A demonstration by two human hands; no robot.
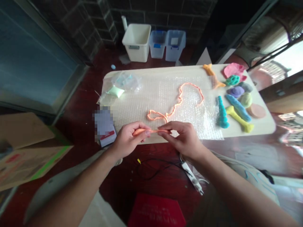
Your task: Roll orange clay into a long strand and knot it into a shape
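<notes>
An orange strand of modelling clay (153, 130) is stretched between my two hands above the table's near edge. My left hand (132, 135) pinches its thicker end, and a lump of the clay shows between thumb and fingers. A short way to the right, my right hand (178, 135) pinches the thinner part. From there a long thin orange clay cord (174, 109) runs away over bubble wrap (163, 91), first in a loop at the left, then in a wavy curve toward the far right. The clay inside my right fingers is partly hidden.
Several shaped clay pieces lie at the right, among them a turquoise spiral (222, 113) and a yellow bone shape (240, 119). Clear bags and a pale green packet (115, 91) lie left, near a phone (105, 129). Below are a power strip (192, 178) and a red box (156, 211).
</notes>
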